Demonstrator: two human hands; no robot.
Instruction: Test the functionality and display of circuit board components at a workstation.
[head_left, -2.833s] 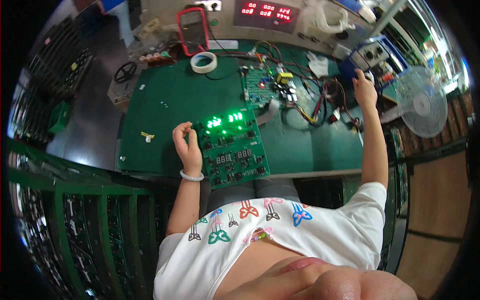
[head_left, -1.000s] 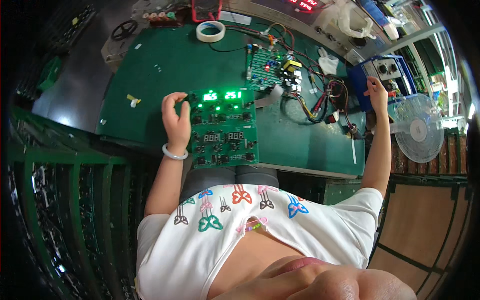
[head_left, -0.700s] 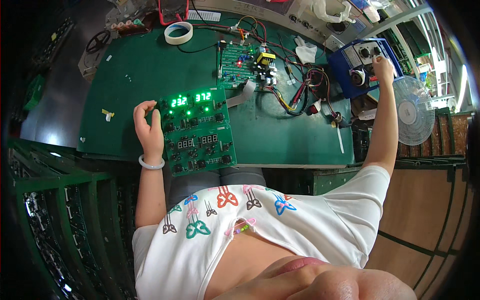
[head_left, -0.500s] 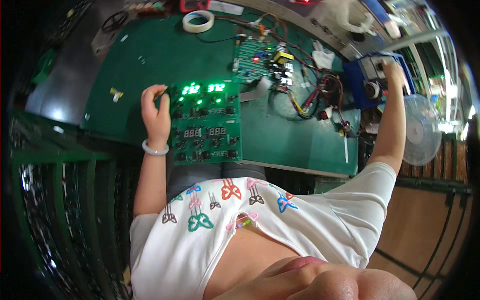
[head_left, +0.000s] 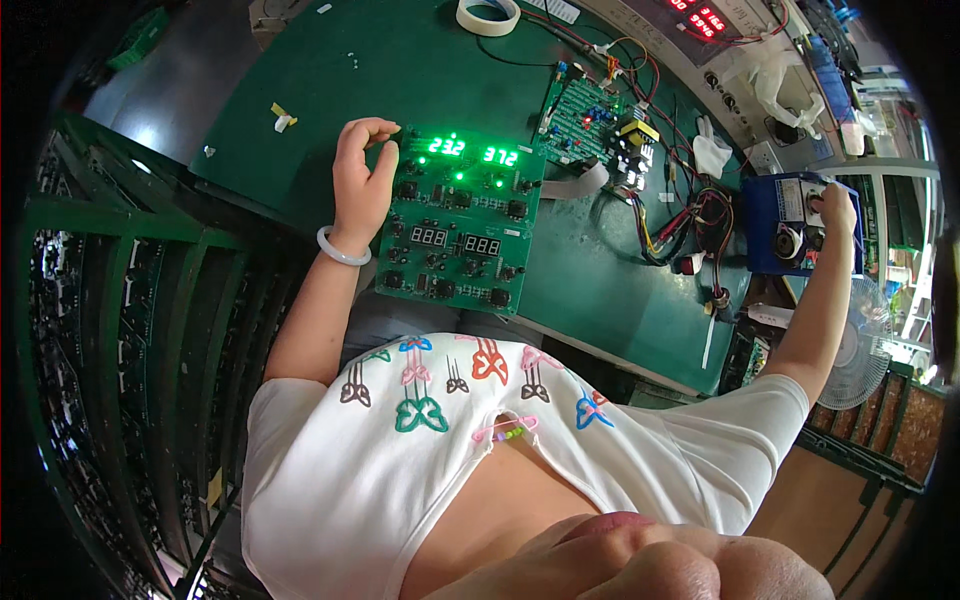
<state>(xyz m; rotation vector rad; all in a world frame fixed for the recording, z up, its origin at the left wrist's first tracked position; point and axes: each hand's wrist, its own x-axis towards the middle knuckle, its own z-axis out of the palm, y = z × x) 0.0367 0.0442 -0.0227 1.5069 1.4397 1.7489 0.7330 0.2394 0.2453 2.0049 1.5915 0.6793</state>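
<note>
Green tabletop — display board lengthwise fore-aft, lit digits farthest.

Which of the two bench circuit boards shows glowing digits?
The nearer board, beside the left hand, has them along its top; the farther board carries a yellow component instead.

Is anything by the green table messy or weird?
A bit messy: wires lie tangled at the right of the table, and a yellow-and-white scrap lies loose at its left. On the circuit board at the left hand, only the upper digits glow, maybe normally. Nothing looks clearly broken.
</note>
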